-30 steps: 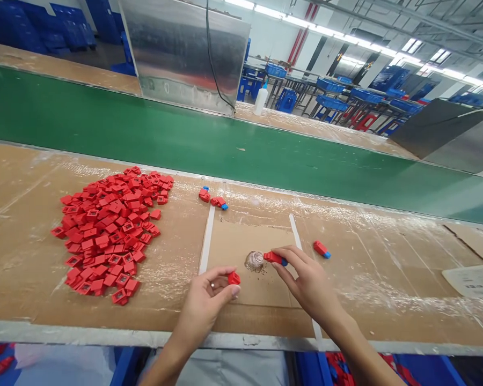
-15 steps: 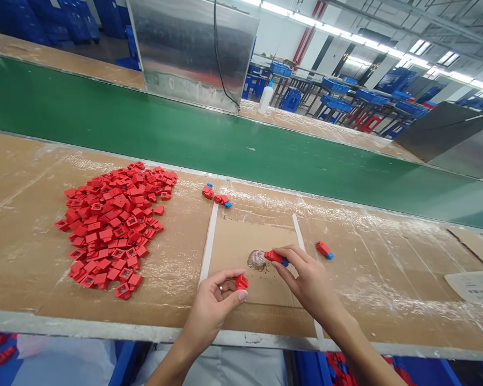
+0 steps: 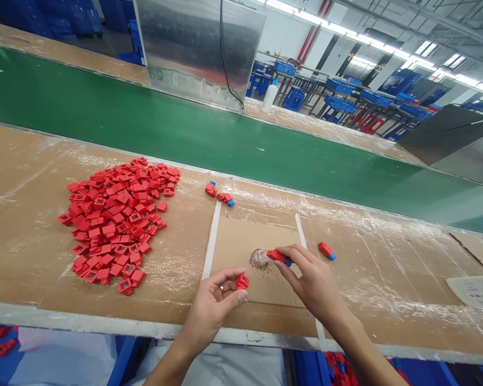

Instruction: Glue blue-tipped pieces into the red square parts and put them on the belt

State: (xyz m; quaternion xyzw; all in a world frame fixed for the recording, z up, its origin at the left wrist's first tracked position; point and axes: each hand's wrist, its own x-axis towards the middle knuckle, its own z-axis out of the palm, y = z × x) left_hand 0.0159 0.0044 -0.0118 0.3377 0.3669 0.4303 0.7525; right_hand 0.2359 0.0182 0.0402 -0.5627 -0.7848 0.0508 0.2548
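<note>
Red square pieces (image 3: 116, 225) lie heaped at the left of the tabletop (image 3: 24, 177). What's the left hand (image 3: 211, 313) doing just right of them?

It's pinching one small red square piece (image 3: 242, 281) above the cardboard sheet (image 3: 229, 252).

And the small glass jar (image 3: 260, 258) among brown specks (image 3: 263, 266)?

It's right of that piece and nearer the right hand (image 3: 309, 279), which pinches a red-and-blue block (image 3: 279, 257).

Which way does the block lie?

Its long axis runs almost level, red end toward the jar, blue end toward the hand. I can't tell whether block and jar touch. A second red-and-blue block (image 3: 327, 250) lies loose farther right.
</note>
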